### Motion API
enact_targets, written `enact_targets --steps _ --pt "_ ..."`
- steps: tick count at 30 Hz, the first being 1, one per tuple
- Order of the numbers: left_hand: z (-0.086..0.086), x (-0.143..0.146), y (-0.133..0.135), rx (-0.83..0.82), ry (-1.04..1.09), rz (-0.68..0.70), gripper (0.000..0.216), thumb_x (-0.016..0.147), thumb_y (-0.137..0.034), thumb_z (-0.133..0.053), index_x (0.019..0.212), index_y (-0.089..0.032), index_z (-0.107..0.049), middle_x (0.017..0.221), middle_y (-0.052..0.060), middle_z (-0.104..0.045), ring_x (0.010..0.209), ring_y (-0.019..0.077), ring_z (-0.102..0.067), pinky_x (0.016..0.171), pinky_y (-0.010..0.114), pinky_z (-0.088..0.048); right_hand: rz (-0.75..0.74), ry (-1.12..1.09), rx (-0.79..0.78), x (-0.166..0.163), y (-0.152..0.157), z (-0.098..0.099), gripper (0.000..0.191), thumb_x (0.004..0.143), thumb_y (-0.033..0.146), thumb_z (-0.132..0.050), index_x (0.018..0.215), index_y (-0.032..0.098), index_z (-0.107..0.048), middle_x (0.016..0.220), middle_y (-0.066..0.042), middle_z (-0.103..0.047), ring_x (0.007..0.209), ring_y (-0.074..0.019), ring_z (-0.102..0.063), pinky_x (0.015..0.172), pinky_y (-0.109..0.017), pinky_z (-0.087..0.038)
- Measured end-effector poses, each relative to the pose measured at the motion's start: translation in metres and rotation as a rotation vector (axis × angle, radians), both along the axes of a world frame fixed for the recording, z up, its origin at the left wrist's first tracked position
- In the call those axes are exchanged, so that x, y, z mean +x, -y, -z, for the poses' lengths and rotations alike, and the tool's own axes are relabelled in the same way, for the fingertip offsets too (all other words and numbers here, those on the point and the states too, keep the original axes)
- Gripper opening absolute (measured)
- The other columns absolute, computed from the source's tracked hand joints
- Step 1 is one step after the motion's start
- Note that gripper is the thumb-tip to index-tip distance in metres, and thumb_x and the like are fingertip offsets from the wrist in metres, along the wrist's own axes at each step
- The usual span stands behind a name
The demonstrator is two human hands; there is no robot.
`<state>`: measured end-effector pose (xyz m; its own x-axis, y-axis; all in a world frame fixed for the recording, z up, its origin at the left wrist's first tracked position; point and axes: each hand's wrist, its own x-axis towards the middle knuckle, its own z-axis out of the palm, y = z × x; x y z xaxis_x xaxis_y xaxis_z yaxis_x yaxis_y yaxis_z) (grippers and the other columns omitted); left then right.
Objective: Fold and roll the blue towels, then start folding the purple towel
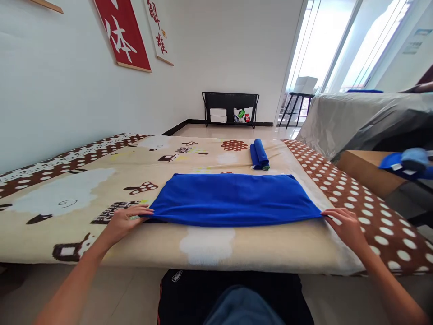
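A bright blue cloth (pixel 230 198), oblong and faintly creased, is lying just toward six o'clock of centre on a patterned blanket (pixel 209 248). The left hand (pixel 126 219) at eight o'clock and right hand (pixel 343 223) at four are pinching its near corners, arms reaching wide. Something pale (pixel 334 220) beside the right fingers is staying unclear.

Bright glare from the window (pixel 323 38), warped edges
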<state>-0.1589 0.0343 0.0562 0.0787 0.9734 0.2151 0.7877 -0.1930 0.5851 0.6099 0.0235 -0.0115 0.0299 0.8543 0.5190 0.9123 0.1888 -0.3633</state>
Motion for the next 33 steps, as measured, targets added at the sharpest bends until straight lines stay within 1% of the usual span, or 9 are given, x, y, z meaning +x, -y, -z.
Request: enact_targets --steps 3,7,14,19,22,24,26,29,33 --pt "0.009 -0.011 0.018 -0.060 0.017 0.000 0.028 0.075 -0.063 -0.065 0.090 -0.045 -0.079 0.110 -0.011 -0.075 0.132 0.0245 -0.054 0.119 0.040 -0.033 -0.018 -0.014 -0.006 0.008 0.016 0.008 0.022 0.081 0.052 -0.054 0.082 0.041 -0.073 0.099 -0.005 -0.074 0.100 -0.0351 -0.067 0.098 -0.054 -0.045" --pt "0.009 -0.028 0.030 -0.147 0.055 -0.014 0.036 0.073 -0.074 -0.060 0.094 -0.050 -0.077 0.117 -0.014 -0.071 0.138 0.0254 -0.049 0.120 0.045 -0.032 -0.016 0.000 -0.030 0.019 0.033 0.001 0.021 0.079 0.054 -0.055 0.079 0.043 -0.073 0.101 -0.006 -0.073 0.104 -0.0349 -0.067 0.100 -0.054 -0.045" --pt "0.010 -0.035 0.046 -0.164 0.027 -0.060 0.041 0.067 -0.082 -0.057 0.094 -0.056 -0.075 0.118 -0.017 -0.069 0.139 0.0268 -0.047 0.120 0.043 -0.032 0.043 0.001 -0.094 0.025 0.053 0.002 0.015 0.071 0.055 -0.059 0.069 0.050 -0.074 0.101 -0.003 -0.073 0.104 -0.0329 -0.067 0.095 -0.053 -0.048" --pt "0.016 -0.043 0.058 -0.176 -0.078 -0.048 0.030 0.072 -0.070 -0.055 0.092 -0.058 -0.074 0.122 -0.021 -0.065 0.139 0.0266 -0.047 0.118 0.046 -0.033 -0.024 0.034 -0.161 0.041 0.057 0.020 0.016 0.069 0.049 -0.058 0.072 0.054 -0.073 0.105 0.002 -0.073 0.105 -0.0325 -0.067 0.094 -0.055 -0.049" --pt "0.012 -0.035 0.062 -0.067 -0.254 -0.184 0.026 0.070 -0.058 -0.051 0.071 -0.052 -0.077 0.117 -0.017 -0.070 0.131 0.0309 -0.055 0.116 0.052 -0.032 0.008 0.053 -0.138 0.040 0.057 0.018 0.022 0.067 0.039 -0.054 0.069 0.049 -0.073 0.117 0.001 -0.070 0.110 -0.0337 -0.065 0.094 -0.057 -0.048" --pt "0.002 -0.008 0.062 0.109 -0.297 -0.282 0.027 0.072 -0.050 -0.049 0.063 -0.044 -0.074 0.109 -0.013 -0.074 0.125 0.0299 -0.060 0.115 0.051 -0.033 0.107 0.046 0.001 0.017 0.055 0.009 0.023 0.071 0.036 -0.051 0.071 0.043 -0.073 0.124 -0.001 -0.067 0.117 -0.0336 -0.062 0.099 -0.058 -0.045" --pt "-0.007 0.041 0.059 0.262 -0.237 -0.276 0.027 0.076 -0.041 -0.048 0.073 -0.039 -0.075 0.111 -0.009 -0.075 0.123 0.0255 -0.061 0.115 0.044 -0.037 0.159 0.010 0.106 -0.030 0.050 -0.003 0.027 0.080 0.035 -0.047 0.087 0.038 -0.073 0.127 -0.003 -0.065 0.122 -0.0317 -0.059 0.106 -0.057 -0.043" --pt "-0.012 0.145 0.045 0.254 -0.141 -0.003 0.043 0.085 -0.030 -0.043 0.117 -0.033 -0.071 0.134 -0.001 -0.065 0.131 0.0223 -0.055 0.114 0.043 -0.039 -0.072 -0.053 0.063 -0.132 0.034 -0.019 0.040 0.091 0.034 -0.041 0.120 0.027 -0.068 0.137 -0.006 -0.061 0.127 -0.0275 -0.057 0.109 -0.051 -0.044" --pt "0.012 0.274 0.018 0.179 -0.185 0.281 0.058 0.092 -0.019 -0.035 0.149 -0.023 -0.045 0.156 0.007 -0.041 0.146 0.0207 -0.037 0.117 0.043 -0.036 -0.336 -0.023 -0.066 -0.257 0.008 -0.026 0.048 0.100 0.030 -0.033 0.144 0.023 -0.051 0.151 -0.007 -0.047 0.142 -0.0246 -0.042 0.114 -0.048 -0.038"
